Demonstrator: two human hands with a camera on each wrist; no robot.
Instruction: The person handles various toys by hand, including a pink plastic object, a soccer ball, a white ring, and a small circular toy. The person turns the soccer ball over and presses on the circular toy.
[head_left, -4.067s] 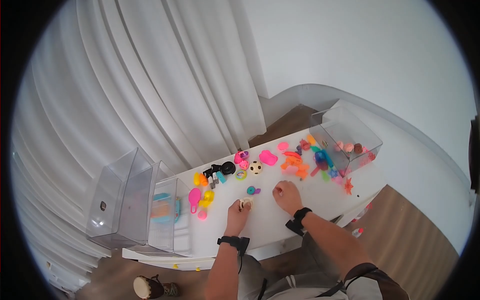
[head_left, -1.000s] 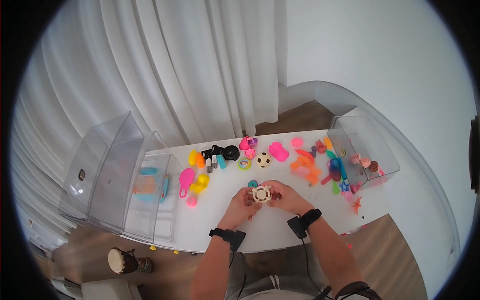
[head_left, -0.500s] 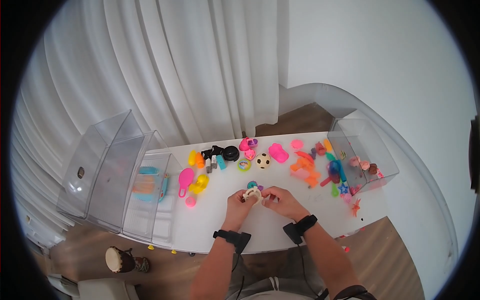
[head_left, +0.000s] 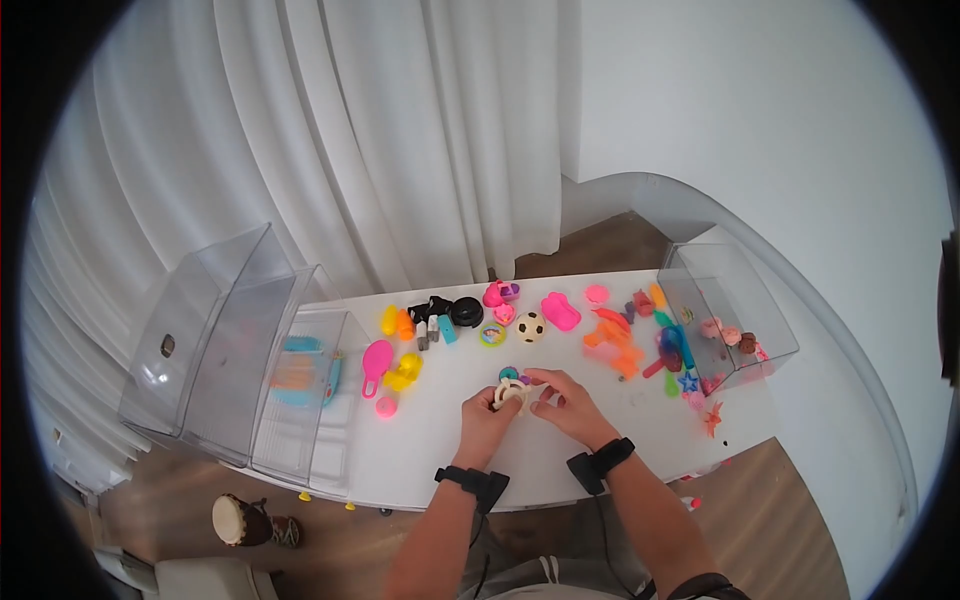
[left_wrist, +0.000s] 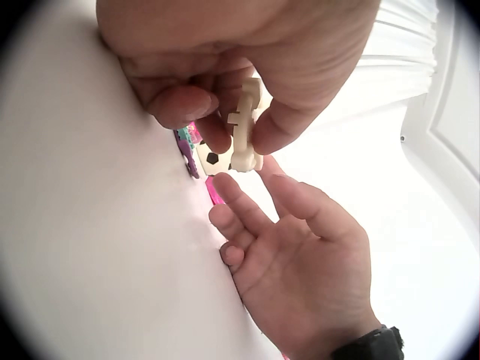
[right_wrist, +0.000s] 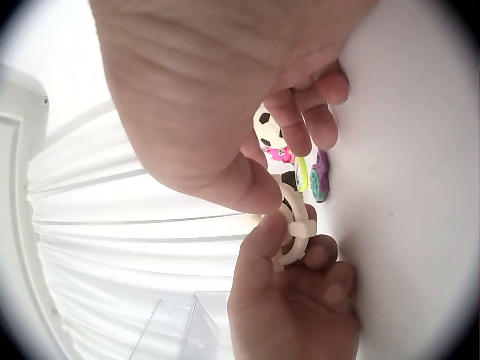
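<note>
A cream plastic ring with small knobs (head_left: 507, 384) is held just above the white table by the left hand (head_left: 482, 428). In the left wrist view the left thumb and fingers pinch the ring (left_wrist: 243, 127), seen edge-on. Close at its right is the right hand (head_left: 575, 410), its fingers loosely bent; in the left wrist view this hand (left_wrist: 300, 277) shows its palm and holds nothing. The right thumb overlaps the ring (right_wrist: 304, 229) in the right wrist view; contact is unclear. A teal and purple toy (head_left: 509, 373) lies just beyond the ring.
A soccer ball (head_left: 530, 327), a pink mirror-shaped toy (head_left: 377, 362), yellow ducks (head_left: 404, 373) and orange toys (head_left: 617, 345) lie around the table. Clear bins stand at the left (head_left: 235, 350) and right (head_left: 735, 375). A drum (head_left: 240, 520) stands on the floor.
The ring was in the left hand alone, then between both hands, face up; it has since tilted. The right hand has eased its fingers off it. The head view has shifted since the earliest frame.
</note>
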